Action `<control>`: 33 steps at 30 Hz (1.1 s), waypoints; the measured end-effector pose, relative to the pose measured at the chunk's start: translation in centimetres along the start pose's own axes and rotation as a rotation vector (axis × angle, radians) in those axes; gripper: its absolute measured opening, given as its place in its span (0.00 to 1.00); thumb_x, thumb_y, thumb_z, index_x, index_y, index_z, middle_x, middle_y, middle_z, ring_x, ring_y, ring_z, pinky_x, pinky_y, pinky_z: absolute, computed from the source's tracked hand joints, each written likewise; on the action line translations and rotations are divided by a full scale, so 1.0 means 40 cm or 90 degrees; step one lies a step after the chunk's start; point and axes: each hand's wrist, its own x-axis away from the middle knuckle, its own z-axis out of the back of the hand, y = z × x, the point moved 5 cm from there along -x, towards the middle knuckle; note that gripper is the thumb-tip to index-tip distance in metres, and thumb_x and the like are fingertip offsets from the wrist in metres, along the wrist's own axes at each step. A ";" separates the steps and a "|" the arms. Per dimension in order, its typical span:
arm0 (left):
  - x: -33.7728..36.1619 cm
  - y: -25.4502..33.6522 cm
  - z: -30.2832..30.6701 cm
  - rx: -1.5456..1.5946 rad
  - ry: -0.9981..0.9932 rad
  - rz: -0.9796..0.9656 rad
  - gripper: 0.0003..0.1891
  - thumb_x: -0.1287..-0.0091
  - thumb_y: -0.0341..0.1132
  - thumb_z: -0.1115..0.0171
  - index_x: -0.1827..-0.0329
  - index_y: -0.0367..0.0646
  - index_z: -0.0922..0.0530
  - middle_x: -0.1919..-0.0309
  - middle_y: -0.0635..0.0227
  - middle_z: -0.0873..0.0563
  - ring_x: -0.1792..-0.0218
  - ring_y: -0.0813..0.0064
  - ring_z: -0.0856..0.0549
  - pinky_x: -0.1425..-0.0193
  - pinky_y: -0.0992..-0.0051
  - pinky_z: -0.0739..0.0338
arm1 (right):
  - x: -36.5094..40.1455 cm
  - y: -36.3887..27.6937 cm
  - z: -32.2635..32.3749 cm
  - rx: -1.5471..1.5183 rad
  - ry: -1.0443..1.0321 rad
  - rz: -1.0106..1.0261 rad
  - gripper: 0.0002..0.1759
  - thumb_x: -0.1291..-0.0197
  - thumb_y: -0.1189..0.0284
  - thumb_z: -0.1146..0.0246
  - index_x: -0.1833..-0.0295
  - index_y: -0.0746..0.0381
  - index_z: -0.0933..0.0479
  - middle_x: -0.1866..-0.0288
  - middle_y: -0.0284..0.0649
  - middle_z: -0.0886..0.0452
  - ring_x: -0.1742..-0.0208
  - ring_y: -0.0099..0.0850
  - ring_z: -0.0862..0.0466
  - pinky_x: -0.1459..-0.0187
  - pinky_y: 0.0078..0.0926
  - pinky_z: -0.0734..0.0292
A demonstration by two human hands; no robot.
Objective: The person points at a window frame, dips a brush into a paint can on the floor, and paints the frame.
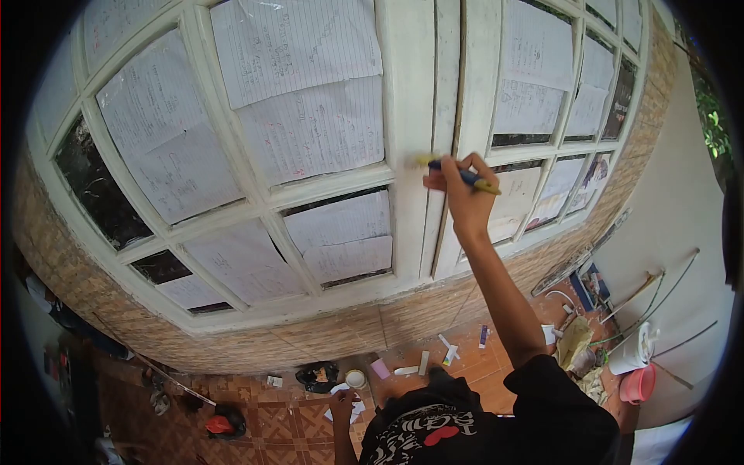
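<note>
My right hand point(457, 184) is raised in front of the white window frame point(411, 225). Its fingers close around a paintbrush point(474, 180) with a blue and yellow handle. The pale bristles point left and overlap the broad upright post between two groups of panes. Low down by my body, my left hand point(343, 404) is small in view with its fingers curled; I cannot tell what is in them. Just above it is a white paint pot point(355, 379), and white paper point(357, 408) shows beside the fingers.
Handwritten sheets point(314, 128) cover many panes. Below the frame runs a stone-tiled wall point(364, 329). On the tiled floor lie a black plastic bag point(316, 377), a pink piece point(380, 368) and scraps. A white bucket point(632, 349), a pink bucket point(637, 385) and poles stand at right.
</note>
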 end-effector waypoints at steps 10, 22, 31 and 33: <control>0.038 -0.055 -0.040 0.029 -0.009 0.026 0.13 0.38 0.38 0.37 0.68 0.33 0.22 0.74 0.62 0.17 0.74 0.72 0.14 0.78 0.80 0.27 | -0.018 0.020 -0.026 0.154 0.017 0.279 0.12 0.39 0.75 0.39 0.72 0.68 0.31 0.78 0.43 0.19 0.73 0.22 0.17 0.71 0.16 0.24; 0.033 -0.076 0.010 -0.083 0.012 -0.002 0.21 0.39 0.49 0.36 0.67 0.34 0.19 0.75 0.65 0.15 0.73 0.76 0.15 0.68 0.77 0.24 | 0.648 0.496 0.412 0.262 -0.102 -0.216 0.14 0.37 0.77 0.43 0.73 0.64 0.39 0.78 0.44 0.23 0.79 0.26 0.18 0.77 0.24 0.21; 0.107 -0.060 0.042 -0.084 0.199 0.032 0.26 0.36 0.56 0.45 0.71 0.38 0.16 0.76 0.61 0.15 0.71 0.69 0.15 0.63 0.70 0.24 | 0.765 0.479 0.272 0.126 -0.325 -0.359 0.12 0.36 0.76 0.45 0.72 0.64 0.39 0.79 0.44 0.23 0.81 0.27 0.19 0.80 0.23 0.21; 0.185 -0.044 0.020 -0.069 0.249 0.047 0.28 0.36 0.56 0.46 0.76 0.38 0.17 0.81 0.63 0.16 0.75 0.70 0.16 0.63 0.71 0.24 | 0.787 0.450 0.245 0.078 -0.371 -0.373 0.12 0.35 0.76 0.45 0.72 0.64 0.38 0.80 0.45 0.23 0.81 0.28 0.19 0.79 0.24 0.21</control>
